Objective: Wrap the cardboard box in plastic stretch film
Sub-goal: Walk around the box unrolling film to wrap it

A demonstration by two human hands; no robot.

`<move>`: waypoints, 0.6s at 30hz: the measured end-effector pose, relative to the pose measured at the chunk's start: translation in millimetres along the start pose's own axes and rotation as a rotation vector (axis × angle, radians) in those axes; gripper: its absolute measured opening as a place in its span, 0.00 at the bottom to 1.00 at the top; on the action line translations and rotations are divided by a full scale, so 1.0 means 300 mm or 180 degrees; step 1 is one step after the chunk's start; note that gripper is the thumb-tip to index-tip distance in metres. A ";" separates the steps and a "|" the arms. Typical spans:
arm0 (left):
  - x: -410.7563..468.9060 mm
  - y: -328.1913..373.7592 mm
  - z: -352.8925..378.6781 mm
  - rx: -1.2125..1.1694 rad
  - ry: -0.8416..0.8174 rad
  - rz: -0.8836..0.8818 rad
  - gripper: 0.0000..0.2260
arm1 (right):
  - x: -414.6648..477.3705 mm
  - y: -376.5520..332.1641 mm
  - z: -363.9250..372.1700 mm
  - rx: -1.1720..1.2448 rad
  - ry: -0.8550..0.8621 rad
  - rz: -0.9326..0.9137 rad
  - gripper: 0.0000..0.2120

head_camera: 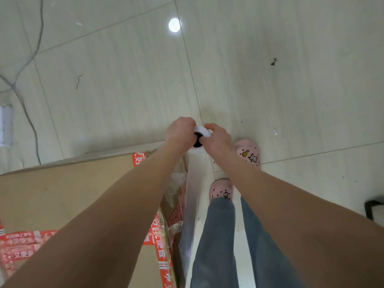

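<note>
**Q:** Where are the task's things?

**A:** The cardboard box (62, 194) stands on the floor (291, 80) and fills the view from 7 to 9 o'clock. Bands of red tape (158, 235) cross it. The roll of stretch film (193, 194) is held on end just beside the box's right-hand face. It runs from the view's centre down toward 6 o'clock.

**Q:** State of each hand?

**A:** Both are clamped on the roll's top end. The left hand (181, 129) curls round it from 9 o'clock and the right hand (218, 136) from 3 o'clock. The dark core (197, 139) shows between them.

**Q:** How will the roll handle?

**A:** Judgement only: a long roll is likely fairly heavy and stiff along its length. Its outer surface is probably smooth and slippery. Hold it at the ends, near the core, so that it can turn and pay out. Do not grip mid-length, where fingers would drag on the film.

**Q:** And the film itself?

**A:** It is thin, soft and clingy, and it should stretch before it tears. Some already lies crumpled against the box's near corner. Keep tension even, since slack film probably bunches.

**Q:** The box?

**A:** It is rigid and large. It is probably easier to walk round it than to turn it. The person's clogs (247, 150) stand close to the roll at 4 o'clock.
</note>
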State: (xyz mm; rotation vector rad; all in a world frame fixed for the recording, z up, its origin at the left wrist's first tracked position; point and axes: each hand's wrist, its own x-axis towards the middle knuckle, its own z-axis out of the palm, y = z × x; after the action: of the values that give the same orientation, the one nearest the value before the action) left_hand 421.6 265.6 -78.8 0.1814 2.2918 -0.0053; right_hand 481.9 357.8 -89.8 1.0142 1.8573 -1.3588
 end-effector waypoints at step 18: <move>0.073 -0.191 -0.114 -0.1241 0.0132 -0.1236 0.10 | 0.133 -0.243 0.104 0.0049 -0.0531 0.0138 0.16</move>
State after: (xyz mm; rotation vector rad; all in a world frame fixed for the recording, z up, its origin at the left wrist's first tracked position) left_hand 374.2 213.8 -75.5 -0.4676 2.2840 0.2443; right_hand 400.0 323.8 -96.2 0.9142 1.6956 -1.3900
